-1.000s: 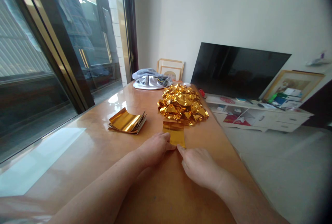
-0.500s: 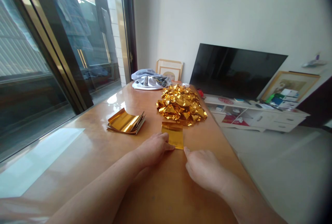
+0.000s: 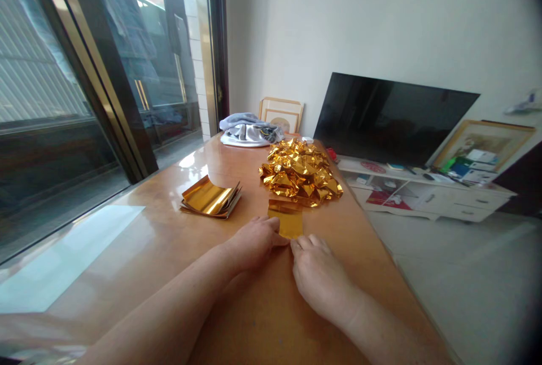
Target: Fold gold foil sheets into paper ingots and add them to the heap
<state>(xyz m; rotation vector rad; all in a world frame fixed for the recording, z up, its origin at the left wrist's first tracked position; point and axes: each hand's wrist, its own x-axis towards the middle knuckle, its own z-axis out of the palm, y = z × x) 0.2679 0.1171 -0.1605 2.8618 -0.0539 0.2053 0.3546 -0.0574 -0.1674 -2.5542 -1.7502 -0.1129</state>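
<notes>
Foil sheet (image 3: 291, 226) on the wooden surface (image 3: 254, 314), just before the crumpled foil heap (image 3: 300, 172) and right of the foil stack (image 3: 208, 198). Left hand (image 3: 255, 241) on its left side, right hand (image 3: 318, 272) at its near edge; whether either grip pinches cannot be told.

Stack (image 3: 207, 198) left of sheet (image 3: 290, 219)

Gold sheet (image 3: 290, 223): it's gleaming away, a shiny rectangle lying on the bench (image 3: 254, 320), a darker band crossing its far end.
Near edge (image 3: 287, 237): it's meeting the left hand (image 3: 258, 239) and right hand (image 3: 317, 269), fingers partly covering it.
Far edge (image 3: 285, 201): it's sitting right beside the crinkled gold heap (image 3: 300, 170).
</notes>
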